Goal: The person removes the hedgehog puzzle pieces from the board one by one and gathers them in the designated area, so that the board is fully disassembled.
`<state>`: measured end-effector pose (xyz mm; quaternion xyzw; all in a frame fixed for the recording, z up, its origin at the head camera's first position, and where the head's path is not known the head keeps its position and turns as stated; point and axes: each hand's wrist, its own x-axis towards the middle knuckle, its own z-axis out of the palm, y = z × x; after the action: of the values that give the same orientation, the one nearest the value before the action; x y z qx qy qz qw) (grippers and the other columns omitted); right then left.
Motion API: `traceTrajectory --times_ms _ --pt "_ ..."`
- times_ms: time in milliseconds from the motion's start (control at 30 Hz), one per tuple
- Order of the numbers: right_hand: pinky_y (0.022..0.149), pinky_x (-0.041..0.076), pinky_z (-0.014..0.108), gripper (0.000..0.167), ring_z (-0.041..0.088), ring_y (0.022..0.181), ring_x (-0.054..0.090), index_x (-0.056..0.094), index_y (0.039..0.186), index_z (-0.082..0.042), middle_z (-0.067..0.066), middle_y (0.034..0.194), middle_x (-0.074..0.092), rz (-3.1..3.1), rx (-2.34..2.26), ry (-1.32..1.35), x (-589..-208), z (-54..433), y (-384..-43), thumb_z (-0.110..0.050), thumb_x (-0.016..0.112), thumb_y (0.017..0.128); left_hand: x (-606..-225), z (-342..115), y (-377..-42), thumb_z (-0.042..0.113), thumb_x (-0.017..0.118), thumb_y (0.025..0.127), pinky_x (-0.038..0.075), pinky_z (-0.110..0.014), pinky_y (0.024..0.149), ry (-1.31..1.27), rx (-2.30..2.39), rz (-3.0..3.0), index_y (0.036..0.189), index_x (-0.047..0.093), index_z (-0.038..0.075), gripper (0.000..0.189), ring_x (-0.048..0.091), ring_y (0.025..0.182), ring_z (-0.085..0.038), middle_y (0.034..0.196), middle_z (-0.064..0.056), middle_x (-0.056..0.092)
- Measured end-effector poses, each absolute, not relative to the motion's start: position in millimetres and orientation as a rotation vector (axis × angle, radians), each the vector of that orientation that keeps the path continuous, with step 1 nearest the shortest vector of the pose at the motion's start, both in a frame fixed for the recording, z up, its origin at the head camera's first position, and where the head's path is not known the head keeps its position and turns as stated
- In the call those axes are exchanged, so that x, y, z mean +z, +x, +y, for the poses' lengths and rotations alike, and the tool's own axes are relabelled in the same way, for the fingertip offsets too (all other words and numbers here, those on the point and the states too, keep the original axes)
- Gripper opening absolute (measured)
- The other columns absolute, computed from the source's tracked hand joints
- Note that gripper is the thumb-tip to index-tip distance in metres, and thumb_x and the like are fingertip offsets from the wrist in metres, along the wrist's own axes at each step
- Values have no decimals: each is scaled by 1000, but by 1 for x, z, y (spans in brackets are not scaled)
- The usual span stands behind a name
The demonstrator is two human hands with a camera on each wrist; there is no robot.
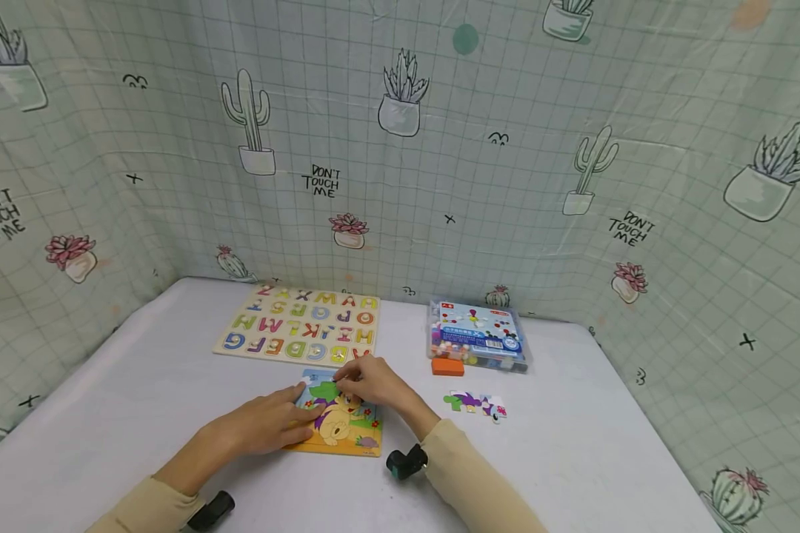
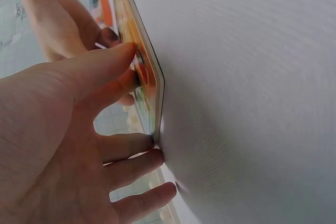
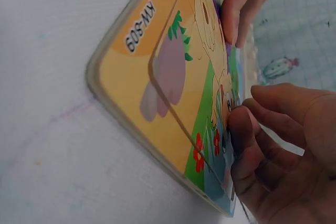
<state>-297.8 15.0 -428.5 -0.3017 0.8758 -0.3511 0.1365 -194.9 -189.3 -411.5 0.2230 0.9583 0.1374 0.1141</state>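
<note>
A jigsaw board (image 1: 347, 433) with a cartoon animal scene lies flat on the table, "KW-809" printed in its corner in the right wrist view. My left hand (image 1: 270, 423) rests over its left side. Thumb and index finger touch the picture, while the other fingers, fairly straight and spread, reach the board's edge (image 2: 160, 85). At the upper part of the picture my right hand (image 1: 376, 379) has curled fingers and pinches a puzzle piece, mostly hidden by the fingers. The thumb (image 3: 241, 127) is right against the board's surface in the right wrist view.
Loose puzzle pieces (image 1: 475, 403), purple, green and white, lie to the right. Behind the board is a wooden alphabet puzzle (image 1: 293, 326). A clear plastic case (image 1: 478, 334) stands at the back right, an orange block (image 1: 447, 367) in front of it. Patterned cloth (image 1: 400, 185) surrounds the table.
</note>
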Motion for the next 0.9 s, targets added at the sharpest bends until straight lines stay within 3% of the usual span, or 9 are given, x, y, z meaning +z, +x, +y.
traceTrajectory --times_ms 433,900 --pt "56 43 15 23 3 58 54 75 111 -7 5 89 75 2616 -972 -883 -428 7 -299 -20 65 95 -409 -186 -194 37 59 97 40 -65 104 626 367 2824 135 61 16 43 41 137 -48 150 -32 38" --pt "55 47 17 17 4 55 57 73 103 -7 4 81 72 2641 -1045 -807 -430 2 -299 -19 68 92 -410 -185 -197 37 60 97 41 -65 103 595 341 2824 134 62 17 43 43 136 -46 150 -30 39"
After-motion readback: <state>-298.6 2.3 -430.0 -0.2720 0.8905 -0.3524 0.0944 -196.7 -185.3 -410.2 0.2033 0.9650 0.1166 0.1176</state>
